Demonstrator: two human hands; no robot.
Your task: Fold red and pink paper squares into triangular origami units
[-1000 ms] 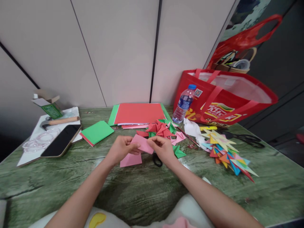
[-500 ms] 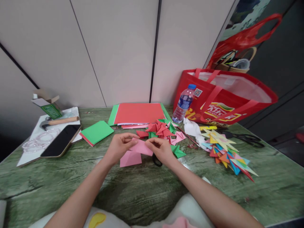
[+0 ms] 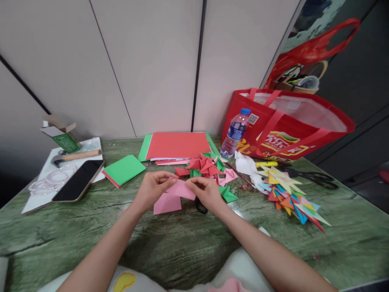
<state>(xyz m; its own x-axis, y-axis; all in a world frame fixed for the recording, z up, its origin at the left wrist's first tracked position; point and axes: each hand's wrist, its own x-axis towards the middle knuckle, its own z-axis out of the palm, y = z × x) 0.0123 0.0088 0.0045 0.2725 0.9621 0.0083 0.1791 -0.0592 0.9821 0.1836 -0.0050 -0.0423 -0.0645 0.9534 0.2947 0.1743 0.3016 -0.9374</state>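
Both my hands pinch a folded pink paper piece (image 3: 181, 189) just above the green table (image 3: 91, 219). My left hand (image 3: 152, 190) grips its left end, fingers curled over the top edge. At the right end, my right hand (image 3: 206, 191) has thumb and fingers closed on it. Under them a second pink paper piece (image 3: 165, 204) lies flat on the table. A black scissor handle (image 3: 200, 207) shows below my right hand. Behind my hands sits a heap of folded red, green and pink triangles (image 3: 209, 166).
A stack of red and green sheets (image 3: 176, 145) lies at the back, a green square pad (image 3: 124, 169) to its left. A phone (image 3: 78, 179), a hammer (image 3: 75, 155) and a small box (image 3: 59, 134) sit far left. A water bottle (image 3: 235, 132), a red bag (image 3: 291, 125), multicoloured folded triangles (image 3: 288, 194) and black scissors (image 3: 316, 177) are on the right.
The pink piece has dropped slightly and turned flatter between my hands, and my left fingers have curled over its top edge. Little has changed in the last half second.
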